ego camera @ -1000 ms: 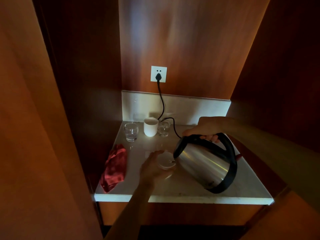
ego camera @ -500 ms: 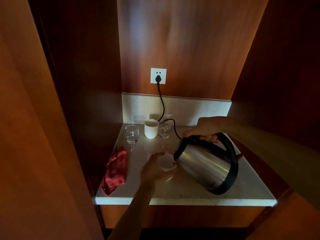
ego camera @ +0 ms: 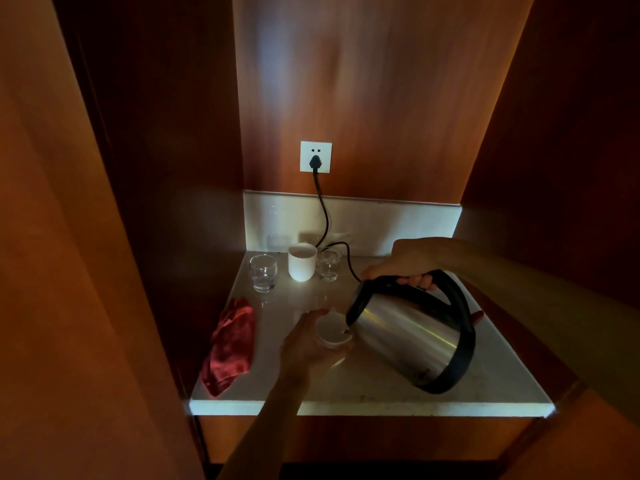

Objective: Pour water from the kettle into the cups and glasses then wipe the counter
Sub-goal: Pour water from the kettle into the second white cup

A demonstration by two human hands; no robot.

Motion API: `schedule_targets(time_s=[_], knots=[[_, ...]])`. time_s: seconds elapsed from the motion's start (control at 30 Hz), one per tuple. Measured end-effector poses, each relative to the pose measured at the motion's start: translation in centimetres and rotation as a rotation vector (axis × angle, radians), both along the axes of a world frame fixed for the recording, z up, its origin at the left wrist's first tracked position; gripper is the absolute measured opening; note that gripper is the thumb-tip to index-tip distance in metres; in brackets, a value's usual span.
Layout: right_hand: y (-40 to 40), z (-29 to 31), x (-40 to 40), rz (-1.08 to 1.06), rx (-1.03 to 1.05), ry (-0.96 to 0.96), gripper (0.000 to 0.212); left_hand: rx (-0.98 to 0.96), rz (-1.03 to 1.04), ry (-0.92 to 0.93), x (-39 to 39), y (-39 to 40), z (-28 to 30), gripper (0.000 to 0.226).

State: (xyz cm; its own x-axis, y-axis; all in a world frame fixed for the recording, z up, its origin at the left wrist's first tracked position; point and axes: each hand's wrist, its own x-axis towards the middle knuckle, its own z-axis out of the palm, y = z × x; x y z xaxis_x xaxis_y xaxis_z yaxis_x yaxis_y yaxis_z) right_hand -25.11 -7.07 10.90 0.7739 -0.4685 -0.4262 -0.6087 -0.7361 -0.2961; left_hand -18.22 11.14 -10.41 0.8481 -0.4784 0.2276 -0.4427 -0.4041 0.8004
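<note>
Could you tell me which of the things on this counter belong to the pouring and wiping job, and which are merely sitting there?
Part of the job:
kettle, tilted, held by the right hand
white cup, held by the left hand
second white cup
two glasses
red cloth
counter

Just there:
wall socket
black cord

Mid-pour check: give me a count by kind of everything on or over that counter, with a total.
White cups: 2, one at the back, one held by the left hand
Clear glasses: 2, left and right of the back cup
Kettle: 1, tilted in the right hand
Red cloth: 1
Total: 6
</note>
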Motion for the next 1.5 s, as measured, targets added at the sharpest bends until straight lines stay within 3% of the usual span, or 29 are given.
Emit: schedule_targets(time_s=[0.6, 1.03, 1.5], knots=[[-0.1, -0.6, -0.9, -0.019, 0.021, -0.048, 0.058, 0.008, -0.007, 0.007, 0.1, 0.1, 0.0, 0.069], [0.0, -1.6, -3.2, -0.09, 0.072, -0.174, 0.055, 0.001, -0.021, -0.017, 0.2, -0.4, 0.1, 0.085], [0.7, -2.8, -5.1, -0.114, 0.087, -0.259, 0.055, 0.005, -0.053, 0.002, 0.8, -0.6, -0.5, 0.081]])
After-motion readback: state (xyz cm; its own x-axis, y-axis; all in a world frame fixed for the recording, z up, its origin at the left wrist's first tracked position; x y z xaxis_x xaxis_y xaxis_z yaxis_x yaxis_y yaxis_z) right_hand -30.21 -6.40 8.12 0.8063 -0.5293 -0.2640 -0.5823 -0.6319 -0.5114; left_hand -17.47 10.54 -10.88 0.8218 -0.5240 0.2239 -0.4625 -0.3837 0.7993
